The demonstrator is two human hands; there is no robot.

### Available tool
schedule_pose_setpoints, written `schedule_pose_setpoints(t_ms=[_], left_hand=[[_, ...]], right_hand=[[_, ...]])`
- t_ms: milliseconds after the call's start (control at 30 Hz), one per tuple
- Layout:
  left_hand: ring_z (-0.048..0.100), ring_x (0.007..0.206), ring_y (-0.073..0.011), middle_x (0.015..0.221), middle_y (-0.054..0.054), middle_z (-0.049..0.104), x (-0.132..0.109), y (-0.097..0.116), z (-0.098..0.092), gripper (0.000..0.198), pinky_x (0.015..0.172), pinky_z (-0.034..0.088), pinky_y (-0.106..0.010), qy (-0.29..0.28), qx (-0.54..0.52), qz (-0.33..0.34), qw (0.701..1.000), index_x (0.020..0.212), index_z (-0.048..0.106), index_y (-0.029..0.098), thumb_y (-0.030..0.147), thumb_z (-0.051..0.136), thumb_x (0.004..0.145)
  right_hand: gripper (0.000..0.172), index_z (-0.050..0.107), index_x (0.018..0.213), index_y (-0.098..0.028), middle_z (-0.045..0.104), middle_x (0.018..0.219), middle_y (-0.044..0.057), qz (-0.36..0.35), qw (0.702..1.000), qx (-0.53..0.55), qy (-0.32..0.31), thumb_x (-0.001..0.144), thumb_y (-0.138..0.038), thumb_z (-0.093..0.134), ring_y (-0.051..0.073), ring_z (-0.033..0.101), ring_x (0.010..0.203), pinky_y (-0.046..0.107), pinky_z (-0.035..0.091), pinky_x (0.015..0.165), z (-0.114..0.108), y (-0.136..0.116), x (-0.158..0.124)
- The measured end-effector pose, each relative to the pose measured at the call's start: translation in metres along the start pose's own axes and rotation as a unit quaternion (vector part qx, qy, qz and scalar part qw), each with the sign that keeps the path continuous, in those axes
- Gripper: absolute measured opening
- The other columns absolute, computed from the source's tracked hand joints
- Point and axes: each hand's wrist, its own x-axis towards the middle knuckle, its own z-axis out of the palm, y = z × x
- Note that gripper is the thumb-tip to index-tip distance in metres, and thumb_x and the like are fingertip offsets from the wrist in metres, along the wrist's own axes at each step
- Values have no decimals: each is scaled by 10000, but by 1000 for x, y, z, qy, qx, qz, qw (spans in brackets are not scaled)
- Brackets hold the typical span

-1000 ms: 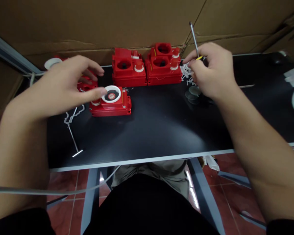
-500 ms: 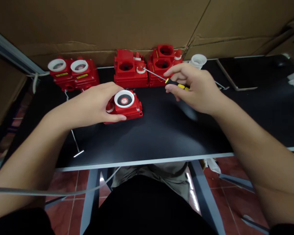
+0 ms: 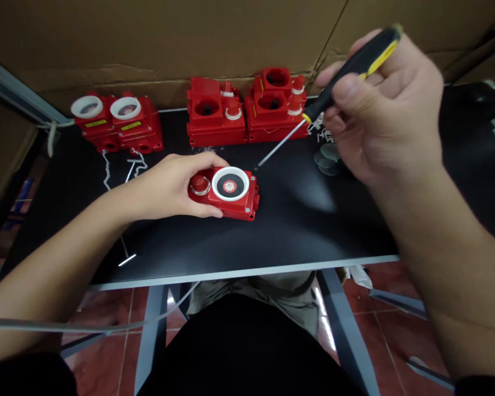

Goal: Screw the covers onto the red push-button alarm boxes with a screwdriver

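Note:
On the dark table lies a red box (image 3: pixel 237 209) with a white ring (image 3: pixel 230 183) around a black disc, and a red knob at its left end. My left hand (image 3: pixel 181 184) grips the left end of that box, thumb on the near side and fingers on the far side. Raised above the table, my right hand (image 3: pixel 396 104) is closed around the black and yellow handle of a screwdriver (image 3: pixel 355 69). Its thin shaft points down and left, with the tip close to the box's far right corner. I cannot tell whether the tip touches anything.
Behind stand two red boxes (image 3: pixel 217 132) (image 3: pixel 272 129) with open round holes, and two red units with white rings (image 3: pixel 136 132) at the left. A metal T-shaped rod (image 3: pixel 127 259) lies front left. Clear discs (image 3: pixel 328 158) lie below my right hand. Cardboard (image 3: pixel 231 38) walls the back.
My right hand has lifted, come nearer the camera and turned the screwdriver tip downward. My left hand and the red box have shifted right and slightly toward me.

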Motion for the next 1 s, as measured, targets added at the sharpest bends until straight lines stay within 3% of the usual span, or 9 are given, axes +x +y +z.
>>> schedule_pose_setpoints(t_ms=[133, 300, 433, 600, 767, 900, 1000], left_hand=[[851, 1122, -331, 1362, -72, 932, 1, 1, -1, 684, 1055, 697, -472, -2, -29, 3, 1000, 1385, 818, 259, 705, 1062, 926], [840, 1091, -318, 1333, -72, 919, 1, 5, 1, 644, 989, 668, -440, -7, -24, -6, 1000, 1362, 781, 264, 663, 1038, 927], [848, 1120, -309, 1363, -68, 898, 0, 8, 6, 634, 1040, 650, -423, 1, -6, -6, 1000, 1383, 769, 265, 623, 999, 914], [863, 1199, -328, 1403, -86, 892, -1, 9, 8, 670, 1096, 642, -423, -5, 21, -9, 1000, 1469, 777, 264, 618, 970, 934], [866, 1235, -339, 1430, -95, 897, -1, 9, 7, 690, 1156, 654, -444, -3, 22, 1, 1000, 1494, 778, 259, 664, 964, 967], [864, 1228, -335, 1448, -102, 894, -2, 8, 6, 691, 1160, 673, -451, -4, 18, 10, 1000, 1499, 786, 237, 681, 963, 999], [856, 1290, -376, 1496, -115, 885, -1, 5, 8, 695, 1189, 680, -496, -1, 13, 21, 1000, 1486, 790, 275, 736, 990, 1006]], right_hand=[[613, 875, 1088, -321, 957, 1095, 13, -6, 1000, 16, 17, 778, -695, 1249, 137, 670, 655, 326, 392, 479, 13, -13, -7], [474, 831, 1171, -307, 939, 1023, -26, -84, 996, 21, 15, 967, -566, 1172, 138, 763, 672, 305, 520, 512, 34, -7, -24], [466, 857, 1226, -324, 906, 1037, -42, -116, 993, 2, -1, 977, -574, 1161, 149, 833, 770, 275, 553, 527, 35, 1, -31], [344, 893, 1229, -323, 968, 1078, -27, -103, 995, -11, -13, 1038, -492, 1124, 150, 823, 742, 301, 622, 535, 36, -8, -36], [290, 903, 1290, -352, 948, 1102, -41, -108, 992, -25, -68, 1094, -487, 1069, 165, 888, 903, 276, 684, 602, 35, -17, -36], [314, 923, 1292, -394, 896, 1128, -36, -98, 988, -56, -105, 1080, -585, 1055, 144, 817, 856, 231, 566, 497, 33, -30, -38], [306, 963, 1277, -376, 903, 1201, 9, -34, 995, -49, -84, 1026, -484, 1100, 162, 766, 833, 273, 550, 464, 34, -42, -44]])
